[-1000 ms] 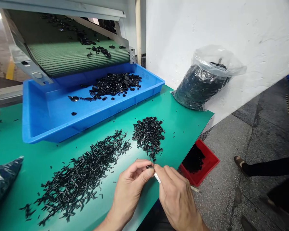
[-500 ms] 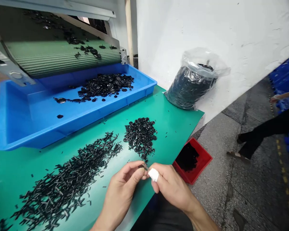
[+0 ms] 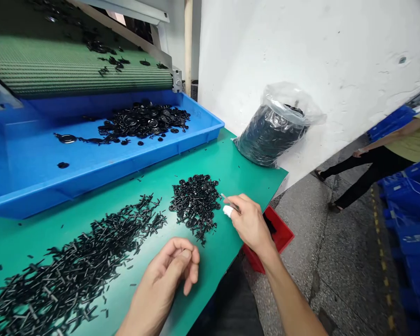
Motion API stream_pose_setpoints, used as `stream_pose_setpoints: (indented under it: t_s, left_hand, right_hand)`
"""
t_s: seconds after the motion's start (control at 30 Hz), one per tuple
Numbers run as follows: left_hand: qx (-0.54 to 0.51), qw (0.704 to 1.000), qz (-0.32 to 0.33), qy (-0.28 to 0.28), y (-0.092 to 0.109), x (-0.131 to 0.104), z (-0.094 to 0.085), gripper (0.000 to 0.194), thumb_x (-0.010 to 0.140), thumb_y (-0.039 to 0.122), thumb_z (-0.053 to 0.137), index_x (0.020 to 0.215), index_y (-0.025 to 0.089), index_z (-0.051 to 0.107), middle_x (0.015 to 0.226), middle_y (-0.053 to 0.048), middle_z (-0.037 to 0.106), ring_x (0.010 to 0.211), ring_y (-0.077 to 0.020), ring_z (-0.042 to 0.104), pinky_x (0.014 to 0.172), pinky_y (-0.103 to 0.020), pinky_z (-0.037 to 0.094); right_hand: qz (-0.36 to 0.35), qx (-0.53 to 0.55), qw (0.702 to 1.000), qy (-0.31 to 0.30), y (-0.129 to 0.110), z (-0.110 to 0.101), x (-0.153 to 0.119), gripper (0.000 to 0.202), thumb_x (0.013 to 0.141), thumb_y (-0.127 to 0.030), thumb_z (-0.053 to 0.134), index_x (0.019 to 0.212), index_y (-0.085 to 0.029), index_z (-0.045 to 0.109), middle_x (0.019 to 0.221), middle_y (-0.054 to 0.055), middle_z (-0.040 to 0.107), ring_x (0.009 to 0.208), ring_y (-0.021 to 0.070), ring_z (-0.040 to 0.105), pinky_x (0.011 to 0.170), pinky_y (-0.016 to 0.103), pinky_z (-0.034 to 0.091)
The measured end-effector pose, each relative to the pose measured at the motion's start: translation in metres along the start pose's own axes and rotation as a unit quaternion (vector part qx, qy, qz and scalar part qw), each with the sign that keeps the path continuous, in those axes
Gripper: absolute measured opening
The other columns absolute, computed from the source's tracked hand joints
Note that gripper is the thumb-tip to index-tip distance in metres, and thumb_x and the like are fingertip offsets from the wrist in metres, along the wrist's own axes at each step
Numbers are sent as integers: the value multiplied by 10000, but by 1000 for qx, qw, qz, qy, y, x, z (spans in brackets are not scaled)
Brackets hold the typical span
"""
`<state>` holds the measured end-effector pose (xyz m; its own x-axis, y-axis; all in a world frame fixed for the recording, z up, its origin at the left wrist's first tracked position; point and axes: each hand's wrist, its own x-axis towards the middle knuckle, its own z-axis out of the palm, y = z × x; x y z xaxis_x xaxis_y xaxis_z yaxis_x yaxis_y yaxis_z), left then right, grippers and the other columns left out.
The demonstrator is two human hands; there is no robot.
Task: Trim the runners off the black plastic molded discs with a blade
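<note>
A left hand (image 3: 163, 282) curls at lower center, thumb drawn in against the forefinger; whether the fingertips pinch anything cannot be told. Just right of center, a right hand (image 3: 252, 224), white wrap (image 3: 227, 211) on one digit, grips a slim tool (image 3: 234, 205), its tip beside a compact pile of black pieces (image 3: 196, 200). The tool looks light and rigid, best held along its shank, clear of the tip. The pieces, some round and some stick-like, appear light, fairly stiff and perhaps slick, suited to a fingertip pinch at the rim or stem. A longer heap of black sticks (image 3: 87, 256) spreads across the lower left of the green table (image 3: 255, 179). Beyond, a blue tray (image 3: 126, 165) sits below a conveyor belt (image 3: 73, 70) at upper left; a person (image 3: 374, 161) strides at far right.
</note>
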<state>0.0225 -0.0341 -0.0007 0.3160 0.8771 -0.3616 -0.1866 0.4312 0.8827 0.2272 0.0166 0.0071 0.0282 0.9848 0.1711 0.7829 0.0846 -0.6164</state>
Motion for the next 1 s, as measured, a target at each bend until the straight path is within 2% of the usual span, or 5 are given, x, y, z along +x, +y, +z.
stream_pose_setpoints:
  t_s: [0.1,0.3,0.53,0.7,1.0]
  left_hand:
    - [-41,999,-16,-8,-1,0,0,250,900,456,570,836,215,573,594,34,582,468,-101,454,485,-233,359]
    - [-47,998,-38,5,-2,-1,0,352,877,487,594,1110,230,533,553,62,554,434,-121,454,422,-234,333]
    - [-3,1000,-19,-14,3,4,2,263,900,415,595,971,162,616,743,-16,665,571,-114,505,598,-261,388]
    - [2,1000,4,-10,3,4,3,321,921,429,567,1069,158,656,766,-5,634,598,-106,463,632,-258,361]
    - [-60,998,18,16,-2,3,3,323,863,388,672,1058,132,702,655,12,603,539,-84,431,579,-239,340]
  right_hand:
    - [-16,-21,999,-43,-1,6,7,341,830,-42,467,1027,-205,693,830,6,591,764,142,546,705,245,375]
    - [22,24,999,-25,2,10,-1,256,798,-54,489,924,-199,658,915,17,613,809,149,559,696,243,381]
    - [50,114,991,-45,-21,0,-26,255,763,-43,472,881,-212,622,839,-24,611,672,112,519,610,221,387]
    - [2,150,987,-59,-42,10,-47,249,799,-39,464,881,-206,630,868,-2,604,757,125,557,670,220,432]
    - [-85,135,981,-111,-57,8,-65,477,868,-41,346,1242,-249,558,1067,56,563,904,163,601,823,294,507]
